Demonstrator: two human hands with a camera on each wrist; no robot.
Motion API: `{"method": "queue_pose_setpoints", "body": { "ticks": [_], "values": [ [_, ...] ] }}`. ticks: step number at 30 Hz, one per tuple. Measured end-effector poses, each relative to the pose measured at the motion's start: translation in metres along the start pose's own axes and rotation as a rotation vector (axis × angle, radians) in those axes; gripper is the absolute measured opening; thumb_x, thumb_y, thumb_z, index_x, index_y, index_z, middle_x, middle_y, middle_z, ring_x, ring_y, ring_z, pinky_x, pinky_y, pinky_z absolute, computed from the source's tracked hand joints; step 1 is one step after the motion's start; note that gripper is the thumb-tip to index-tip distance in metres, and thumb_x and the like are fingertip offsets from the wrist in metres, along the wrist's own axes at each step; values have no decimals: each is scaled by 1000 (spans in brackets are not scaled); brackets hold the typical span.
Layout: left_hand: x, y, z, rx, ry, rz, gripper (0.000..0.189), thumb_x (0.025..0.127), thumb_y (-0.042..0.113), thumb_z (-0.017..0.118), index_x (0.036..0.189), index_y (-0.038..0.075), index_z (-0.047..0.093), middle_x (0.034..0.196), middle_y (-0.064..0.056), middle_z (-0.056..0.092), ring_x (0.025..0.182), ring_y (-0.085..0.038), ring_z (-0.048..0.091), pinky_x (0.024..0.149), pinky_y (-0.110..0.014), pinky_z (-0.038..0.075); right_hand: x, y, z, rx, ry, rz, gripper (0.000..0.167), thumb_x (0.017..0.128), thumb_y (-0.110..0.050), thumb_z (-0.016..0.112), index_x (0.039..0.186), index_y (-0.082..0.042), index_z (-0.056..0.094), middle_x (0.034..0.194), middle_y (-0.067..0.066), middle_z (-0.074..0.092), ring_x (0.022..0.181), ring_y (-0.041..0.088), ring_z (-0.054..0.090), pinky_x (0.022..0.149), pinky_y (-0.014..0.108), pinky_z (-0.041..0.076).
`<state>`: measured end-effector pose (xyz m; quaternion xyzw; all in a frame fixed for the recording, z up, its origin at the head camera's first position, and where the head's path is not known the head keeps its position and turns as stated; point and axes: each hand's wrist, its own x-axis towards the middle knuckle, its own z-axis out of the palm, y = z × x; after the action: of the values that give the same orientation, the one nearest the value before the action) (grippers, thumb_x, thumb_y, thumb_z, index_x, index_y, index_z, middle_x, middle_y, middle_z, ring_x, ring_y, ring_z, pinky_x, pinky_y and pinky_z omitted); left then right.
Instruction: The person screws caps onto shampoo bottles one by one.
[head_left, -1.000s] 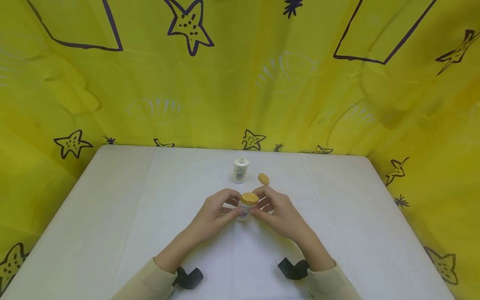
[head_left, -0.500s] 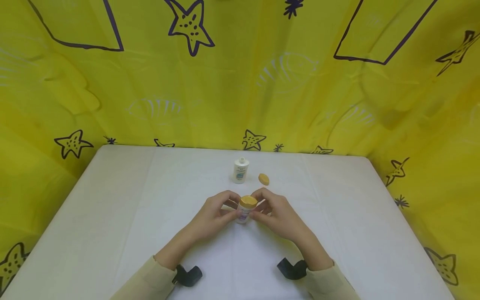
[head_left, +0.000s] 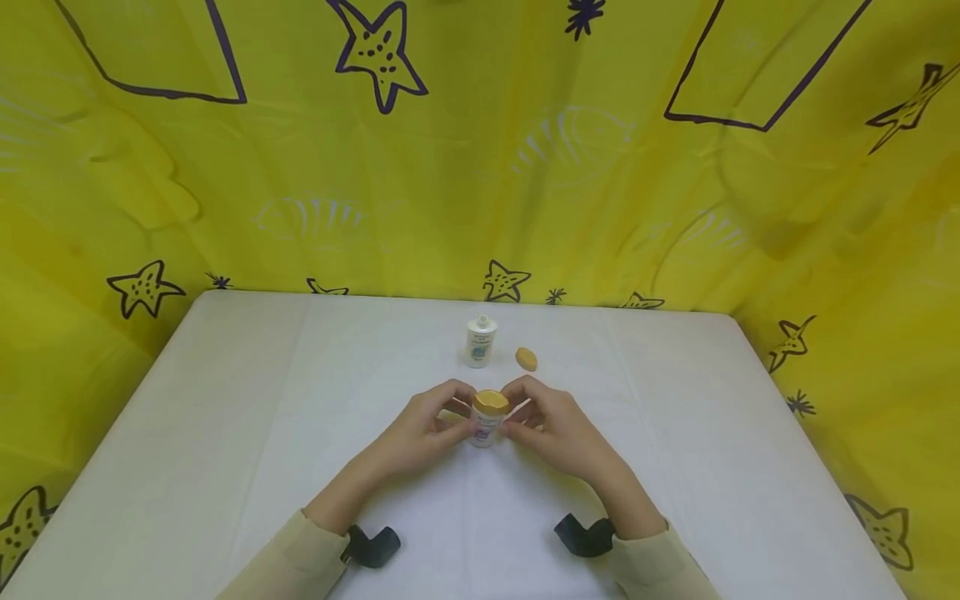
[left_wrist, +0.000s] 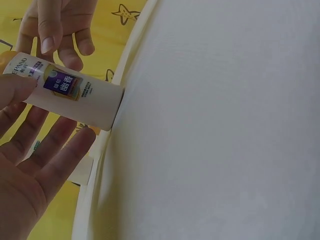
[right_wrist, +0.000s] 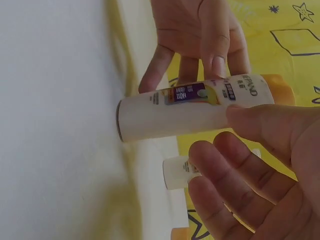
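A white shampoo bottle [head_left: 487, 427] with an orange cap [head_left: 491, 403] stands upright between the two hands, its base at the table surface. My left hand [head_left: 429, 427] holds it from the left, thumb on the front and fingers reaching behind. From the right, my right hand [head_left: 553, 427] grips it in the same way, its thumb below the cap. The wrist views show a purple label [left_wrist: 62, 82] on the bottle's front. Farther back, a second white bottle [head_left: 480, 343] stands uncapped with its small nozzle showing. Beside it lies a loose orange cap [head_left: 527, 359].
A white cloth covers the table [head_left: 225, 433]. Yellow curtains [head_left: 450, 167] with starfish and fish drawings hang behind it and at both sides. Black camera mounts [head_left: 585, 536] are strapped at both wrists.
Both hands keep their hold while the shampoo bottle shifts slightly left and nearer to the person. The second bottle and the loose cap stay in place.
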<state>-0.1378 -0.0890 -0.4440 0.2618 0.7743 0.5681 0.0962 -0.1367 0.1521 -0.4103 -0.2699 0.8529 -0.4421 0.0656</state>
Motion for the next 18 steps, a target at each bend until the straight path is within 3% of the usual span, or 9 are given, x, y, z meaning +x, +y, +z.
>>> {"method": "queue_pose_setpoints", "body": {
  "ticks": [11,18],
  "values": [
    [0,-1,-8,79,15,-7,29,96,7,64,123,15,57,121,-2,65,111,-22,64,92,-39,55,-1,9,-18,-56,75,73,37,88,-7,75,121,-11,59,107,9,70,95,17,68,82,39,58],
    [1,0,-14,87,9,-27,28,97,9,62,124,16,57,120,-1,64,111,-21,64,94,-40,54,-1,14,-24,-77,109,89,38,88,-9,75,123,-12,60,109,10,70,97,17,68,82,37,57]
  ]
}}
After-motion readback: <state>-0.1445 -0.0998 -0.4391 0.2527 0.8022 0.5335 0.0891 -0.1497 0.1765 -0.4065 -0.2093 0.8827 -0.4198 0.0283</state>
